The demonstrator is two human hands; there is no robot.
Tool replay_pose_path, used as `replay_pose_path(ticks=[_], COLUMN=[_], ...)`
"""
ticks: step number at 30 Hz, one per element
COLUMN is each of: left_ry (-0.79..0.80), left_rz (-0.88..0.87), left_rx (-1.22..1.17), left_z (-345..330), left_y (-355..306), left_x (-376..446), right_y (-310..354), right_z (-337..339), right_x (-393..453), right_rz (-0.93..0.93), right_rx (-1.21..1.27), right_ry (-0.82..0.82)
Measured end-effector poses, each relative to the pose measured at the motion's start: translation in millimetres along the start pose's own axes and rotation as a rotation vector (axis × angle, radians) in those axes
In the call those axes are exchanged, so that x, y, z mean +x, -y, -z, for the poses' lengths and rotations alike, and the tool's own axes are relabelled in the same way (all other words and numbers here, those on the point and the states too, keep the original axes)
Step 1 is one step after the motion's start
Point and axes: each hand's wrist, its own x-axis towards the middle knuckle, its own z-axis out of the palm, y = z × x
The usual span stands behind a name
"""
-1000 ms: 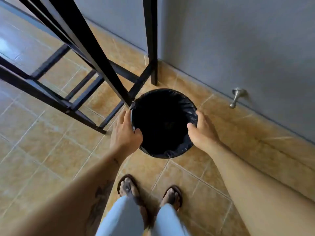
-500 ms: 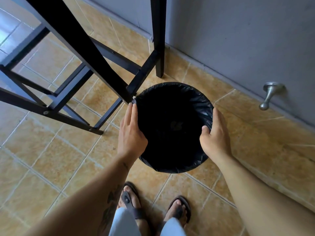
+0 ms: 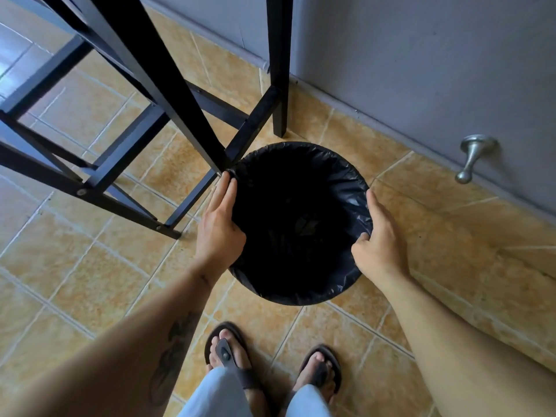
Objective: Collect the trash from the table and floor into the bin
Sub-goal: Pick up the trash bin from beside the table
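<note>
A round bin (image 3: 301, 284) lined with a black plastic bag stands on the tiled floor below me. Its inside is dark; a small pale scrap (image 3: 305, 225) shows faintly at the bottom. My left hand (image 3: 218, 228) grips the bin's left rim, thumb inside over the bag, fingers along the outside. On the right rim my right hand (image 3: 379, 242) holds the same way, thumb hooked over the bag's edge. No loose trash shows on the floor around it.
Black table legs and crossbars (image 3: 168, 94) rise just left of and behind the bin, one leg touching its far-left rim. A grey wall (image 3: 421, 55) with a metal doorstop (image 3: 472, 156) runs along the right. My sandalled feet (image 3: 228, 356) stand just in front of the bin.
The view has closed in on the bin, which now looks larger. Both hands stay on its rim, and the right hand has slid a little nearer along the edge.
</note>
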Motion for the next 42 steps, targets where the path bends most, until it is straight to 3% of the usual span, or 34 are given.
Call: replay_pose_path(ticks=[5,8,19,29,36,42], left_ry=[-0.036,-0.054,-0.036,-0.123,-0.236,-0.360], left_rz=[-0.014,0.104,0.178,0.067,-0.018,0.051], left_rx=[-0.076,-0.163,-0.217,-0.367,-0.771,-0.842], left_z=[19,46,225,373,485,571], left_y=[-7,-25,-137,-234,-285,-275], left_x=[-23,-43,-110,-202,-290,-344], right_y=[3,24,153,226,298,374], right_z=[12,24,176,307,396,401], right_x=[-29,-51,-147,-246,-335,-398], right_rz=[0.063,0.062,0.049,0.073,0.285,0.443], right_rx=[0.035,0.143,0.218,0.357,0.400,0.387], right_ry=[-0.137,-0.209,-0.127,-0.146,-0.188,-0.174])
